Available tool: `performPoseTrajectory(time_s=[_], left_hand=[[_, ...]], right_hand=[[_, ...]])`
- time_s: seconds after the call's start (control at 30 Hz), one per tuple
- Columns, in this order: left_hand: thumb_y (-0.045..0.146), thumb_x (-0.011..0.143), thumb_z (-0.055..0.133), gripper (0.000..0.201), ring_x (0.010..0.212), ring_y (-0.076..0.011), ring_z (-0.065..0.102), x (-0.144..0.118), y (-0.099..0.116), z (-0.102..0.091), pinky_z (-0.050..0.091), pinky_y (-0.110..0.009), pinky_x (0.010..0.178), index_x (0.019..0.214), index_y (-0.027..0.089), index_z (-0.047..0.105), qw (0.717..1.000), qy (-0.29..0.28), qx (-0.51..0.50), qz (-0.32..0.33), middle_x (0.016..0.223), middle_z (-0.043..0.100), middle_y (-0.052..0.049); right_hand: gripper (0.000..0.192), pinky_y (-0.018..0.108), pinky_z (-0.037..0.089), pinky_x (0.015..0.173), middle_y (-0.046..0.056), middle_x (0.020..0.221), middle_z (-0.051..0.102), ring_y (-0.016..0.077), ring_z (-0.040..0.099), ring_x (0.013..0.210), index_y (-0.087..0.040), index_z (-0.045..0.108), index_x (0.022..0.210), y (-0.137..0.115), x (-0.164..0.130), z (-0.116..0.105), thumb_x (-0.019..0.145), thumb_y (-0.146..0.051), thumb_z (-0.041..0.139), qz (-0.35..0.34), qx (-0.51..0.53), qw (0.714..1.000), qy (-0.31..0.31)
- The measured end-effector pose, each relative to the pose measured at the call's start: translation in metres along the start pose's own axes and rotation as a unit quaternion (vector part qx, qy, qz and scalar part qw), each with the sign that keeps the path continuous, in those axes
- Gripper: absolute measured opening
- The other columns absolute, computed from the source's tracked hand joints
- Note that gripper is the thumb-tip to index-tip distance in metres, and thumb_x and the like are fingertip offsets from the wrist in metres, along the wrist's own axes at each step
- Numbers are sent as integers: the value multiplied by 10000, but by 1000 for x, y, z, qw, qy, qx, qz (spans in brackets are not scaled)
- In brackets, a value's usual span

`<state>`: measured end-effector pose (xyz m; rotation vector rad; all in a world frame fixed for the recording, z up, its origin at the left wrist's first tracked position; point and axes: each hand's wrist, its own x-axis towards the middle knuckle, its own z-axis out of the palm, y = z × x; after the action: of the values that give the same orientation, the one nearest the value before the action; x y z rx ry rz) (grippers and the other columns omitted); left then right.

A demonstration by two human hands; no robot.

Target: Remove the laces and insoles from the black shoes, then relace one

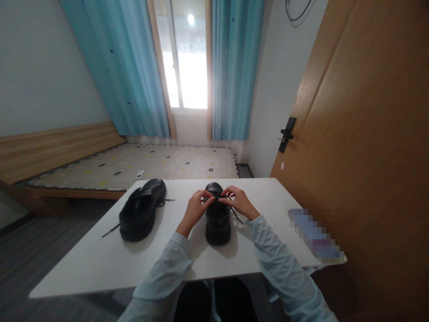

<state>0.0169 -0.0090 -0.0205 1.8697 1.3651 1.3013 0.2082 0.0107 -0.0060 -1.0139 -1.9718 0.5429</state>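
A black lace-up shoe (217, 230) stands upright on the white table (181, 259), toe pointing away from me. My left hand (198, 206) reaches over its left side, fingers pinched on the black shoelace at the top. From the right, my right hand (238, 200) pinches the shoelace too, close to the left fingertips. A loose lace end (237, 215) hangs down the shoe's right side beneath my right hand. The exact form of the lace between my fingers is too small to make out. To the left sits a second black shoe (140, 214), its laces trailing onto the table.
A blurred-out bluish item (315, 235) lies along the table's right edge. Beyond the table is a bed (167, 163) with a small white remote (140, 174) on it. A wooden door (368, 134) stands close on the right.
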Motion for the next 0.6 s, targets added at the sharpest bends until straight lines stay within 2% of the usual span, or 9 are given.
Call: performPoseTrajectory(time_s=[0.27,0.43,0.6], left_hand=[[360,778,590,179,815,-187,600,-1,4,-1,526,-345,748,765,185,622,1000,6,18,24,829,619,-41],[348,796,571,161,866,-203,598,0,4,-1,503,-372,803,779,191,606,999,-3,27,24,847,651,-41],[308,815,552,119,850,-201,595,0,3,2,500,-360,790,795,195,584,999,6,37,23,838,644,-39]], right_hand=[[199,274,472,691,30,836,663,141,589,747,-168,649,808,0,0,0,713,-324,728,1,5,1000,-2],[180,271,470,688,32,830,659,140,590,746,-161,650,804,0,0,0,717,-301,723,3,3,1000,-3],[183,274,480,685,35,831,654,134,588,724,-153,649,803,2,0,1,714,-294,725,11,10,1000,-6]])
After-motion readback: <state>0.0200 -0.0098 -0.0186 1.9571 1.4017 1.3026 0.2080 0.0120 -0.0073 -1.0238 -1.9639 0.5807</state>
